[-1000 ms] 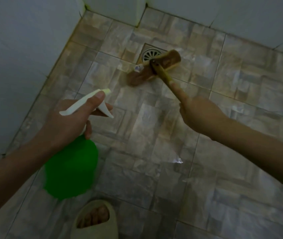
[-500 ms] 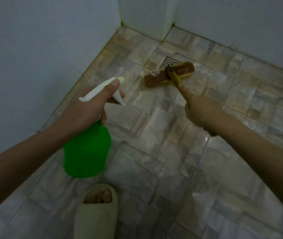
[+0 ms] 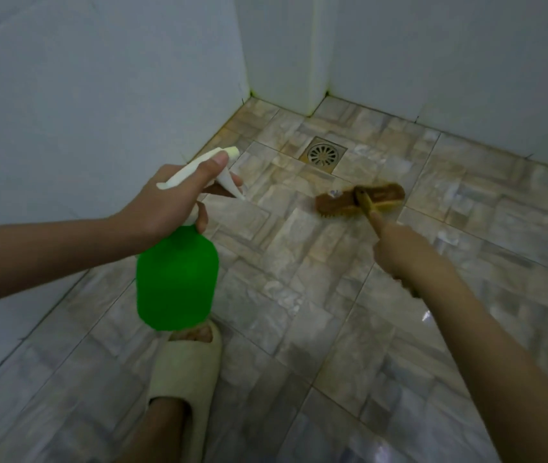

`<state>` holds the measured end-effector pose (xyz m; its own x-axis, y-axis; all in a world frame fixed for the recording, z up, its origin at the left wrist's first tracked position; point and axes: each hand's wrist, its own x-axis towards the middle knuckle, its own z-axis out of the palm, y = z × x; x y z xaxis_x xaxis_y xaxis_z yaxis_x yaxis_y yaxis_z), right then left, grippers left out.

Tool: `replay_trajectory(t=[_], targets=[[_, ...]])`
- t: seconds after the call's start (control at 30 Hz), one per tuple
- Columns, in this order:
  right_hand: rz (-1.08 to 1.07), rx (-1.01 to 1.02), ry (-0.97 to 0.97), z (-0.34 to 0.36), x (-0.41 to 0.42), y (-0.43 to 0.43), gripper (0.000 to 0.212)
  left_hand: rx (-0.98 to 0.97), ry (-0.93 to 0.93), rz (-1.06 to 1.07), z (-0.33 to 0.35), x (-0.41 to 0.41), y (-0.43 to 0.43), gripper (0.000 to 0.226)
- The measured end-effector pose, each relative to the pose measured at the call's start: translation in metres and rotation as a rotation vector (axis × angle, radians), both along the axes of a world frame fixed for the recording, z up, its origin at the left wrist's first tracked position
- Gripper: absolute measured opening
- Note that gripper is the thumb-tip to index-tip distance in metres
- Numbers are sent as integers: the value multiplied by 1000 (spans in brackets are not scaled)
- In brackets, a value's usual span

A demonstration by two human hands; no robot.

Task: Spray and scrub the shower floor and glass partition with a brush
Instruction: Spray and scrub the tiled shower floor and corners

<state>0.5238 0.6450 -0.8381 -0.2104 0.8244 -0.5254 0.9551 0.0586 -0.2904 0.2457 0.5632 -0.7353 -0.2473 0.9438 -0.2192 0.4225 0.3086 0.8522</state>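
Now the brush point(image 3: 359, 202) sits bristles-down on the shower floor point(image 3: 299, 295), just short of the drain point(image 3: 322, 153) on the person's side and a little to its right. Its head lies crosswise. The handle slants back from the drain into the right hand point(image 3: 399, 248), whose fingers wrap round it; this hand is the nearer one to the drain. The left hand point(image 3: 169, 208), left of the drain, grips the neck of the green spray bottle point(image 3: 177, 279), thumb along the top, a finger at the trigger. The bottle is opaque, so its fill cannot be told. The next stroke likely runs along the handle's line
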Motion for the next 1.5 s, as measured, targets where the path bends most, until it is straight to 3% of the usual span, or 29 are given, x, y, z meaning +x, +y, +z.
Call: replay_trajectory(t=[0.23, 0.33, 0.53, 0.77, 0.9, 1.0, 1.13, 1.23, 1.37, 1.5], targets=[[-49, -200, -10, 26, 39, -167, 98, 41, -53, 77, 2, 21, -29, 41], [-24, -128, 65, 22, 12, -157, 96, 5, -31, 90, 5, 23, -42, 44], [63, 59, 61, -14, -53, -43, 92, 22, -29, 127, 2, 3, -67, 38], [33, -111, 55, 14, -26, -211, 93, 22, 1, 172, -15, -30, -98, 44], [56, 71, 4, -18, -56, -139, 95, -7, 17, 79, -28, -34, -115, 44], [84, 67, -6, -18, -63, -96, 93, -28, -15, 6, -38, -30, -123, 43], [53, 23, -43, -4, -32, -207, 92, -77, -70, -100, -47, -37, -139, 45], [82, -135, -131, 11, -15, -295, 74, -67, -120, -104, -54, -46, -152, 43], [120, 33, -132, -18, -33, -259, 82, -60, -131, -71, -65, -51, -167, 43], [89, 36, -53, -11, -27, -227, 73, -50, -71, -123, -78, -54, -185, 45]])
